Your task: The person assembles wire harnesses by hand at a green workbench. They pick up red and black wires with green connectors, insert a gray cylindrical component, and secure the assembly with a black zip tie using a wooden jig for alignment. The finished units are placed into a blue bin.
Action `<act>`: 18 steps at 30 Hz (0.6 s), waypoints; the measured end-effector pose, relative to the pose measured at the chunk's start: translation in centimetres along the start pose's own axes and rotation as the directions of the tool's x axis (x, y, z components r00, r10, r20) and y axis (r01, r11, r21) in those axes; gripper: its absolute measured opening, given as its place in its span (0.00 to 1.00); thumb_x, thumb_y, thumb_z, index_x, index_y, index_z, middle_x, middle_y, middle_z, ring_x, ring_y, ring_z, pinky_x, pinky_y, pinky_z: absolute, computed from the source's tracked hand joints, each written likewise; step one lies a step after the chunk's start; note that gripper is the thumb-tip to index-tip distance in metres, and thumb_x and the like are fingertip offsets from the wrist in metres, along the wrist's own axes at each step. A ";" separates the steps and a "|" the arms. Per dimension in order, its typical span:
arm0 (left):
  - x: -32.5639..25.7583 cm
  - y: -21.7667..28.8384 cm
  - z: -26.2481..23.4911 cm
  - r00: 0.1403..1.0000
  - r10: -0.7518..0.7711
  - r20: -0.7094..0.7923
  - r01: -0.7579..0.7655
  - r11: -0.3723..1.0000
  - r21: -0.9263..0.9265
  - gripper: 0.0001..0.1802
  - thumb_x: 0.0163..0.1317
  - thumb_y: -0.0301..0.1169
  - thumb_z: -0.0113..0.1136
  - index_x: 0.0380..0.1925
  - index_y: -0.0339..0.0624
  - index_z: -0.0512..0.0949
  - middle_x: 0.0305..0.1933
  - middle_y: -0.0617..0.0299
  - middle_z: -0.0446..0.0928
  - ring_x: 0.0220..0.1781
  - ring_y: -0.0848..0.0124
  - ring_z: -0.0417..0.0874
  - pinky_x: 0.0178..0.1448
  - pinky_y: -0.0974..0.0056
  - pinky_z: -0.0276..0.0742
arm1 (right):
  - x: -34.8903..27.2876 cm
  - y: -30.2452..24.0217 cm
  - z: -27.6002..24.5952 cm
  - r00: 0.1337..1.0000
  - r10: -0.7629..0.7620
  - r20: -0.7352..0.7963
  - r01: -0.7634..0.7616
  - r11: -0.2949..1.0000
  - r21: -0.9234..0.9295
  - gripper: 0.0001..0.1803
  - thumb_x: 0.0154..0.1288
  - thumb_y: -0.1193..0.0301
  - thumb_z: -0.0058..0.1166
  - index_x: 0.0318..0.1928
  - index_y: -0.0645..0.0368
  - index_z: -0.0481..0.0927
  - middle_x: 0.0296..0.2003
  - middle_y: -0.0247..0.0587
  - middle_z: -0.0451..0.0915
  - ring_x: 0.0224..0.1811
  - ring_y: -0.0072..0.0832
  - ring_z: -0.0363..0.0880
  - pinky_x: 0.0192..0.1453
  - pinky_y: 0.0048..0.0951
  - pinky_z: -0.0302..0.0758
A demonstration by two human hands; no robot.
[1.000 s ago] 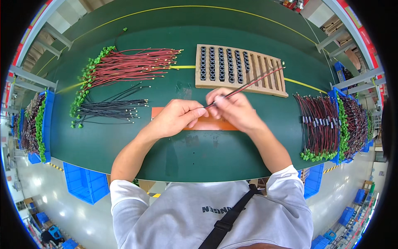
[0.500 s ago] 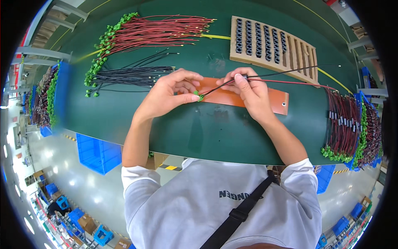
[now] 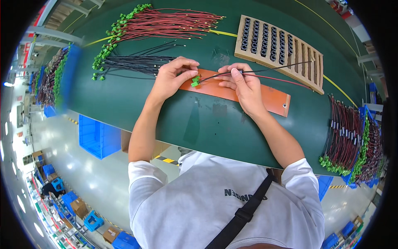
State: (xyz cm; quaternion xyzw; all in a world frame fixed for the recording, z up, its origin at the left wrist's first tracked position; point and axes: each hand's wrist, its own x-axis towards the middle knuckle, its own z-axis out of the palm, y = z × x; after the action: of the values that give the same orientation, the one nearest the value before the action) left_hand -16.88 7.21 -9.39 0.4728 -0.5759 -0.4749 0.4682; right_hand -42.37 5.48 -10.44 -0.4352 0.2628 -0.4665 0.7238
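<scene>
My right hand (image 3: 245,85) is closed around a red and a black wire (image 3: 278,77), with a small dark ring-shaped piece (image 3: 241,72) on them at the fingers. The wires' loose ends reach right, toward the wooden rack. At their left end, green connectors (image 3: 195,81) hang over an orange-brown board (image 3: 265,97). Just left of these connectors is my left hand (image 3: 172,76), its thumb and forefinger apart and nothing visible between them. Some of its other fingers are hidden.
Red wires (image 3: 174,23) and black wires (image 3: 132,64) with green connectors lie at the far left. A wooden rack (image 3: 265,60) holds rows of dark rings. Finished-looking wire bundles (image 3: 344,133) lie at the right edge. A blue crate (image 3: 97,139) stands below the table's left side.
My left fingers have come off the green connectors, which now hang free beside the thumb. My right hand still grips the wires. The whole view has shifted and turned slightly.
</scene>
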 end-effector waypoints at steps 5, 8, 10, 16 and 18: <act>-0.9 0.3 0.0 0.977 0.177 0.115 -0.210 0.873 0.441 0.11 0.65 0.24 0.65 0.47 0.35 0.86 0.49 0.56 0.84 0.56 0.64 0.82 0.62 0.61 0.76 | 0.5 0.7 0.1 0.998 -0.052 0.021 0.052 0.999 0.003 0.12 0.83 0.66 0.45 0.55 0.63 0.70 0.53 0.50 0.80 0.53 0.33 0.85 0.58 0.30 0.83; -1.3 0.5 0.1 0.990 0.128 0.061 -0.141 0.909 0.393 0.12 0.63 0.24 0.67 0.47 0.35 0.86 0.49 0.55 0.83 0.55 0.65 0.83 0.60 0.64 0.78 | 0.7 0.7 0.1 0.996 -0.077 0.034 0.077 0.997 -0.006 0.13 0.83 0.66 0.45 0.55 0.63 0.70 0.53 0.50 0.80 0.53 0.32 0.85 0.57 0.29 0.83; -1.4 0.4 0.0 0.990 0.124 0.063 -0.138 0.922 0.362 0.13 0.62 0.22 0.67 0.47 0.35 0.86 0.50 0.55 0.83 0.56 0.66 0.82 0.61 0.64 0.78 | 0.9 0.7 0.1 0.995 -0.088 0.035 0.089 0.996 -0.012 0.13 0.83 0.65 0.45 0.55 0.63 0.70 0.52 0.49 0.81 0.53 0.32 0.85 0.56 0.29 0.84; -1.7 -0.2 0.1 0.994 0.103 -0.021 -0.097 0.976 0.196 0.14 0.59 0.16 0.68 0.46 0.36 0.87 0.50 0.59 0.83 0.50 0.70 0.85 0.57 0.67 0.81 | 0.6 0.3 -0.2 0.998 -0.042 0.053 0.045 0.998 -0.054 0.13 0.83 0.64 0.45 0.55 0.61 0.70 0.51 0.50 0.82 0.51 0.34 0.87 0.53 0.29 0.84; -1.4 -0.4 0.6 0.984 0.166 -0.060 -0.152 0.971 0.184 0.14 0.58 0.16 0.69 0.45 0.37 0.87 0.48 0.59 0.84 0.49 0.71 0.85 0.56 0.68 0.81 | 0.1 -0.1 0.1 0.998 -0.016 0.065 0.020 0.998 -0.062 0.13 0.83 0.64 0.46 0.55 0.61 0.70 0.51 0.51 0.82 0.50 0.35 0.88 0.52 0.28 0.85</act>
State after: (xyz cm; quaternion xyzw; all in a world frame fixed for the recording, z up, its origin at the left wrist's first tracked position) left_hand -17.23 8.64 -9.94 0.4829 -0.6341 -0.3641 0.4818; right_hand -42.34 5.37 -10.29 -0.4748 0.2497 -0.4505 0.7136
